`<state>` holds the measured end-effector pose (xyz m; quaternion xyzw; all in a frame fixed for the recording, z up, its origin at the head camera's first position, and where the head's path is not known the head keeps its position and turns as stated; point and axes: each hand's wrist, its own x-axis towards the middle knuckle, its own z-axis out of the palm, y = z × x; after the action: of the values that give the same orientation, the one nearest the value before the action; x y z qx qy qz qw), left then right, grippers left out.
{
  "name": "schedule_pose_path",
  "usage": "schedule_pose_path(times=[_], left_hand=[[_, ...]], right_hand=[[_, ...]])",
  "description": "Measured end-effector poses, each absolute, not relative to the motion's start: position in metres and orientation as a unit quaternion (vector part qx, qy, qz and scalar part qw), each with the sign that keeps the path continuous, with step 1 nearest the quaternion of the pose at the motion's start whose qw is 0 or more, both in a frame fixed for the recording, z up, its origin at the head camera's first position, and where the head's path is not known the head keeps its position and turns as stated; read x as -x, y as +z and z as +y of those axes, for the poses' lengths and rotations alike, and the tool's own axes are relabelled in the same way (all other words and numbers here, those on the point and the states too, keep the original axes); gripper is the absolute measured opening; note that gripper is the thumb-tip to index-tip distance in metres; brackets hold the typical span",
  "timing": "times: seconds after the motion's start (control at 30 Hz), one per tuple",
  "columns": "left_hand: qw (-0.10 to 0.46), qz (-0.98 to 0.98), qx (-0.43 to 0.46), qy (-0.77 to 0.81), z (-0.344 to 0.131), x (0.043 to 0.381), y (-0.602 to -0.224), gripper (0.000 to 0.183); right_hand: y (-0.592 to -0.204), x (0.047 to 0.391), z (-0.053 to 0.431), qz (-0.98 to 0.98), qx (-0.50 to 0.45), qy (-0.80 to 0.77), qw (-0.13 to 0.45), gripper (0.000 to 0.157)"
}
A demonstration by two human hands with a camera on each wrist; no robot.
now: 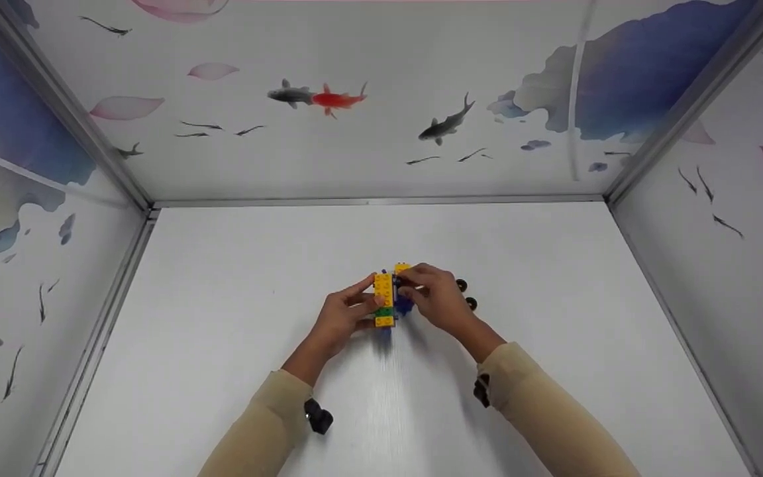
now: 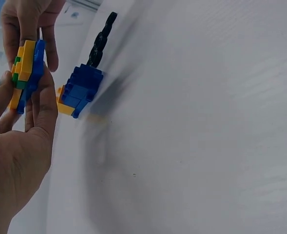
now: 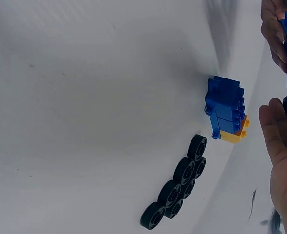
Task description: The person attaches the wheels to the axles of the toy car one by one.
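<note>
Wheel (image 3: 286, 105) half-hidden in right fingers (image 3: 276, 127); left fingers (image 2: 47, 105) hold brick model (image 1: 383, 289).

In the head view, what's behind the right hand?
Two black wheels peek out past the right hand; part of a blue block stack shows on its other side. The hand hides the other wheels, visible from the right wrist.
</note>
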<state>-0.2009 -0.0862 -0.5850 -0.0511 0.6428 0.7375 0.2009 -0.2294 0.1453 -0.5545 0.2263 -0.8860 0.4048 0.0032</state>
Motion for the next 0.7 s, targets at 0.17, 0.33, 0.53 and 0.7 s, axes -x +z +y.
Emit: schedule_pose_path(times=[0.17, 0.33, 0.53, 0.7], left_hand=[[0.199, 0.648, 0.045, 0.734, -0.0848, 0.2013, -0.5849, 0.066], [0.195, 0.648, 0.042, 0.735, -0.0837, 0.2006, -0.5840, 0.066], [0.198, 0.651, 0.035, 0.733, -0.0820, 0.1998, -0.5817, 0.068], [0.197, 0.649, 0.035, 0.734, -0.0815, 0.1995, -0.5808, 0.068]], right_hand=[[-0.5535, 0.2277, 0.1438, -0.886, -0.227, 0.404, 0.015, 0.033], [-0.5538, 0.2271, 0.1411, -0.894, -0.230, 0.383, 0.028, 0.033], [-0.5524, 0.2250, 0.1382, -0.901, -0.234, 0.365, 0.027, 0.034], [-0.5531, 0.2251, 0.1382, -0.902, -0.231, 0.364, 0.028, 0.034]])
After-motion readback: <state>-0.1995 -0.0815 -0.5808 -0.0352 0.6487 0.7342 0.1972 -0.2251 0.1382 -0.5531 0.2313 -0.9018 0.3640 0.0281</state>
